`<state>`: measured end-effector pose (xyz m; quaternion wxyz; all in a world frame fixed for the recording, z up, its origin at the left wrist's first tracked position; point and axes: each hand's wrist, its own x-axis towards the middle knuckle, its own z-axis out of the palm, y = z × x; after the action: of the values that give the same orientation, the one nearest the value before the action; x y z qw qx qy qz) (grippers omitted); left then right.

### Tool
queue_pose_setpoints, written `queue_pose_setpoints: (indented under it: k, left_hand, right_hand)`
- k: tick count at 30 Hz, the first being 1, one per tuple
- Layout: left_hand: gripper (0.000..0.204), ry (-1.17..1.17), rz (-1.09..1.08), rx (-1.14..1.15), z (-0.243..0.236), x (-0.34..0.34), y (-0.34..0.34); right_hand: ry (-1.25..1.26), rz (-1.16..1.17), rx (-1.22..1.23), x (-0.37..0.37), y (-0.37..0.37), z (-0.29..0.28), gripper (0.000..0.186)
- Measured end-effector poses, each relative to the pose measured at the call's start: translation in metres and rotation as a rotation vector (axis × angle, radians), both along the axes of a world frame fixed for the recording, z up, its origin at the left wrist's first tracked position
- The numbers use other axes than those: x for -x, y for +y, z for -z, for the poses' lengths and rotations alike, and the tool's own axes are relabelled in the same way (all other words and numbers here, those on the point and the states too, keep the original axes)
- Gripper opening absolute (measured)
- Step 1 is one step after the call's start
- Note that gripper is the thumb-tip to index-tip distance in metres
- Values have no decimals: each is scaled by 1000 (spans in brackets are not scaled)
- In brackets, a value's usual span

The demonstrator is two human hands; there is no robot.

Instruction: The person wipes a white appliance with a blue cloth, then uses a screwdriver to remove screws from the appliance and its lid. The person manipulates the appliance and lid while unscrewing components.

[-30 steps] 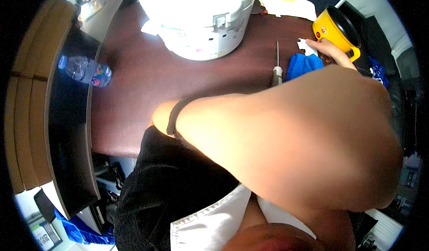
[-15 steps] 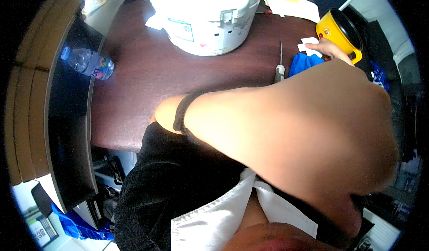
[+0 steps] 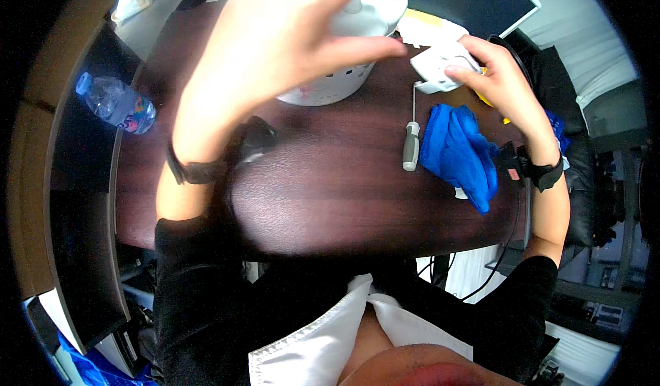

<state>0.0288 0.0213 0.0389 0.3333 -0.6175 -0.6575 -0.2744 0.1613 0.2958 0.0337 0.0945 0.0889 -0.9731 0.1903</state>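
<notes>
Gripping a small white plastic device at the far right of the dark wooden desk, the right hand closes fingers over its top. Raised, the left hand hovers loosely curled and empty before a white bucket. A screwdriver lies just beside a blue cloth

Change over the last second. The forearm that blocked most of the view has lifted clear, uncovering the bench. The left hand is now raised, fingers spread, in front of the white bucket. The right hand has come to rest on a small white object just right of the bucket, above the blue cloth.
</notes>
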Motion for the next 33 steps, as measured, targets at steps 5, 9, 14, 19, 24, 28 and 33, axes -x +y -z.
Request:
queue_pose_setpoints:
  k: [5, 9, 14, 19, 24, 28, 33]
  left_hand:
    - [66, -56, -129, 151, 28, 17, -15]
    - [80, -88, -143, 208, 34, 11, -21]
    - [79, 51, -185, 176, 41, 13, -18]
    - [77, 28, -97, 81, 48, 21, -14]
    - [74, 35, -118, 78, 46, 20, -13]
    - [71, 19, -98, 66, 45, 20, -12]
    - [69, -47, -118, 185, 38, 18, -14]
  right_hand:
    - [230, -307, -143, 31, -57, 9, 23]
    - [330, -336, -245, 44, -69, 16, 26]
    - [426, -291, -319, 49, -82, 21, 24]
    - [567, -243, -335, 54, -83, 29, 30]
    - [733, -143, -257, 59, -76, 44, 44]
    - [776, -66, -189, 58, -77, 54, 54]
    - [746, 102, 137, 60, -76, 78, 57]
